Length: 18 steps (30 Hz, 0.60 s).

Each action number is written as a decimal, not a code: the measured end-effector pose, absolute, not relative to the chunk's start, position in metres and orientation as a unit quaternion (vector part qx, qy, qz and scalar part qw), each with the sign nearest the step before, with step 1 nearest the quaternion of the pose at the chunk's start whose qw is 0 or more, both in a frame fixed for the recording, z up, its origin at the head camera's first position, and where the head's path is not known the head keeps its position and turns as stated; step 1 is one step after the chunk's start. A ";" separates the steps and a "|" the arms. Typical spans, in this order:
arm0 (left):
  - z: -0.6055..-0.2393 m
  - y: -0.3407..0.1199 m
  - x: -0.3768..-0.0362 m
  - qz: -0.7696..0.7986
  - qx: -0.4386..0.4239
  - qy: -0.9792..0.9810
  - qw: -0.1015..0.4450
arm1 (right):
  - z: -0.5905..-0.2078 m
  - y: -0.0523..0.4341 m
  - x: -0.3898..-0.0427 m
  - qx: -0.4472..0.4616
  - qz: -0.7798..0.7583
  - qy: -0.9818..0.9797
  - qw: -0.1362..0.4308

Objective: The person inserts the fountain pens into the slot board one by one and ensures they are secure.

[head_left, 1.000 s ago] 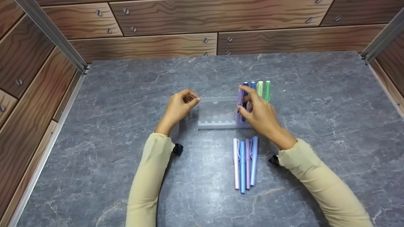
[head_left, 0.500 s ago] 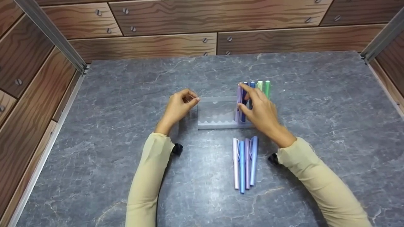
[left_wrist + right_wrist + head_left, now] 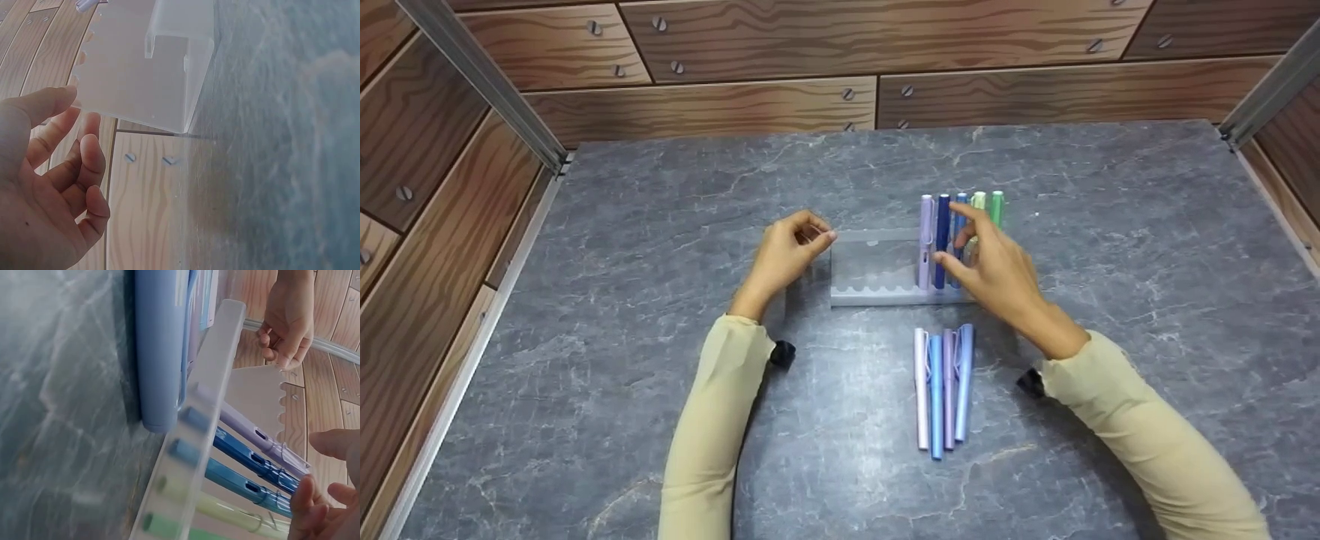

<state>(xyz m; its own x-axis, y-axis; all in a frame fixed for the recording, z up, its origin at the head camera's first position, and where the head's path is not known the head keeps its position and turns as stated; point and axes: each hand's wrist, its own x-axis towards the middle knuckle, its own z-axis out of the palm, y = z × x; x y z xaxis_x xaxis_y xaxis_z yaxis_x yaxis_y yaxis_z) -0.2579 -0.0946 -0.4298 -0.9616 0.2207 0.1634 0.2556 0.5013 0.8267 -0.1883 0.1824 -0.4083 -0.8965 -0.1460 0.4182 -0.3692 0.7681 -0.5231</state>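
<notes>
A clear plastic pen rack [image 3: 874, 298] with a notched edge stands mid-table. My left hand [image 3: 791, 251] pinches its left corner between thumb and fingers, as the left wrist view shows too. Five pens lean in its right half: a lavender pen [image 3: 925, 225], a dark blue pen [image 3: 943, 232], a blue pen [image 3: 242, 481], a pale green pen [image 3: 236, 512] and a green pen [image 3: 997, 206]. Just right of the lavender pen, my right hand [image 3: 997, 270] is held with thumb and fingers apart, gripping nothing. It partly covers the blue and green pens in the head view.
In front of the rack lie a pale pink pen [image 3: 921, 397], a bright blue pen [image 3: 936, 405], a purple pen [image 3: 948, 405] and a periwinkle pen [image 3: 964, 382], side by side. Wood-patterned panels [image 3: 765, 45] wall the back and sides of the grey marbled table [image 3: 622, 225].
My right hand has let go of the lavender pen and drawn away to the right. The pen stays leaning in the rack. My left hand has kept its place.
</notes>
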 end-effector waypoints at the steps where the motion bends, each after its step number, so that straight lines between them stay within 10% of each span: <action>1: -0.430 -0.095 -0.258 -0.481 -0.139 -0.866 0.020 | -0.408 0.184 -0.187 0.141 0.311 -0.924 0.175; 18: -0.430 -0.095 -0.258 -0.475 -0.134 -0.870 0.020 | -0.419 0.202 -0.150 0.156 0.344 -0.924 0.062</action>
<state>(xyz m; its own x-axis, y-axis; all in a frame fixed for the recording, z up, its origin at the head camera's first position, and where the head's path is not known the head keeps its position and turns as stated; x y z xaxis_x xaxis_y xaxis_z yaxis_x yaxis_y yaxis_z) -0.2580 -0.0945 -0.4303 -0.9633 0.2138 0.1620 0.2519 0.5130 0.8206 -0.1502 0.2017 -0.4187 -0.9438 -0.2447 0.2222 -0.3305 0.7144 -0.6168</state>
